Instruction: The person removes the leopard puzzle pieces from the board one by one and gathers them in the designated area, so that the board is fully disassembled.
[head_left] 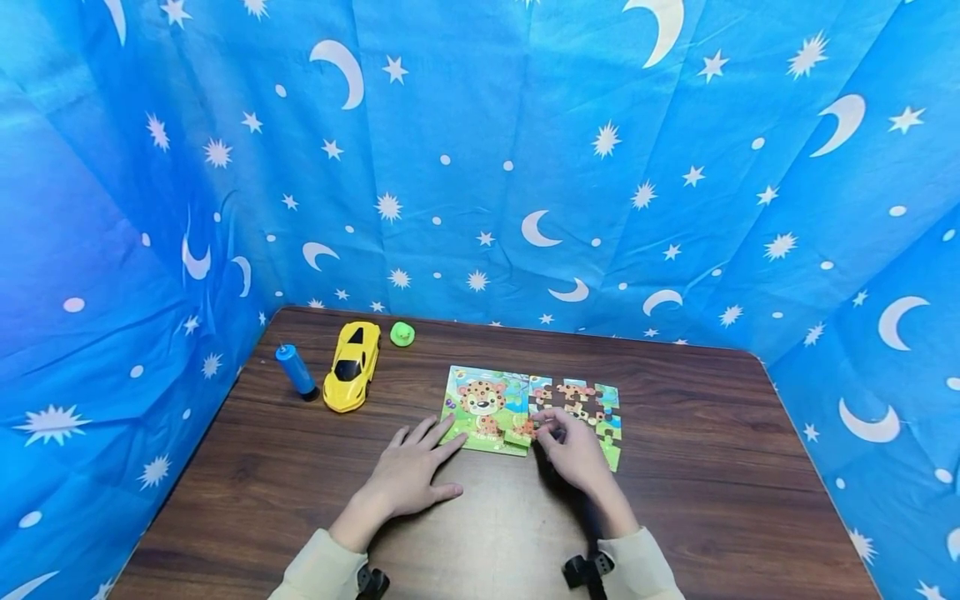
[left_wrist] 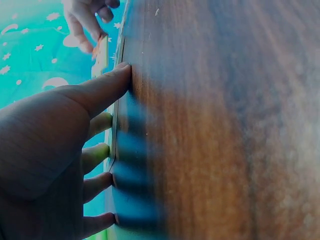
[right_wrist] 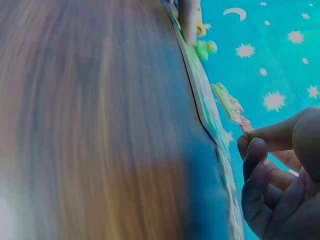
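A jigsaw piece (right_wrist: 231,105) with green and orange spotted print is pinched between the thumb and index finger of my right hand (head_left: 573,450). In the head view the piece overlaps the lower right part of a picture board (head_left: 457,392) that shows a spotted cub on grass. My left hand (head_left: 412,471) lies with fingers spread at the board's lower left, its fingertips right at the edge; in the left wrist view the thumb (left_wrist: 112,82) reaches the table top. Several jigsaw pieces (head_left: 609,427) lie right of the board, partly hidden behind my right hand.
On the left of the brown table (head_left: 720,467) stand a blue cylinder (head_left: 295,369) with a dark base, a yellow toy car (head_left: 351,367) and a small green toy duck (head_left: 402,334). A blue cloth (head_left: 465,192) with moons and stars hangs behind and around the table.
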